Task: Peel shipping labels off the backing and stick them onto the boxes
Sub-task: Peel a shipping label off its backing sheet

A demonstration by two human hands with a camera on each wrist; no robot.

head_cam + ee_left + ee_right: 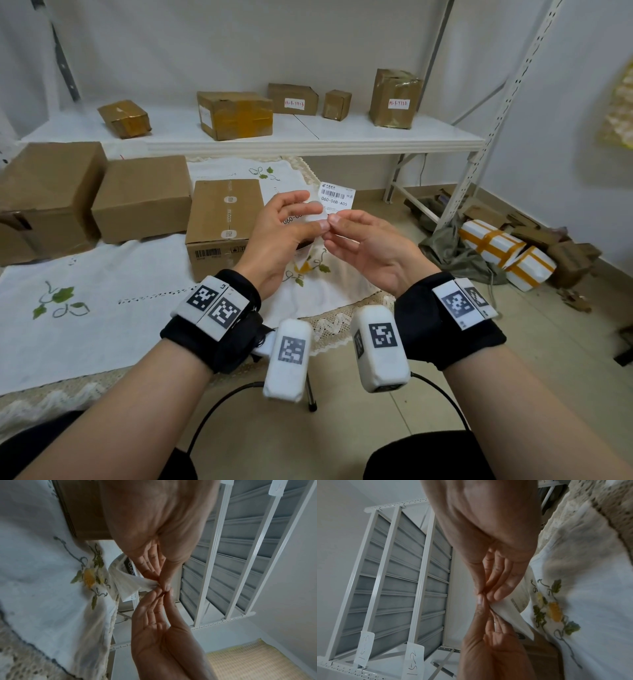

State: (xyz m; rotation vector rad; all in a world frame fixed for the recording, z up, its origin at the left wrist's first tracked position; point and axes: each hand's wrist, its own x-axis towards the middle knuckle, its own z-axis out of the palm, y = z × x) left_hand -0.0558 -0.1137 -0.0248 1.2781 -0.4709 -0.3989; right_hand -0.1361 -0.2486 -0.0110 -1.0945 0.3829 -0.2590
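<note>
Left side: the left hand (281,228) is raised in front of the person, above the cloth-covered table (102,274). Its thumb and forefinger pinch one corner of the label strip (130,584); the remaining fingers (147,562) lie straight behind the sheet and support it.

Centre: the strip hangs between the two hands, clear of the table. Its long axis runs away from the person and upward; the top printed label (337,196) stands above the fingertips, and a second printed panel shows behind the left palm. The pinch point sits at the near lower corner, where both thumbs meet.

Right side: the right hand (368,248) pinches the same corner between thumb and forefinger, tip to tip against the left thumb, with its other fingers loosely extended. Whether it grips the label layer or the backing cannot be told.

Judgement: the step in hand is starting the peel at that corner. The pull should run along the long axis, from the corner toward the far end.

The nearest target, the printed box (224,212), lies just left of and below the left hand, so the left hand is the nearer one.
</note>
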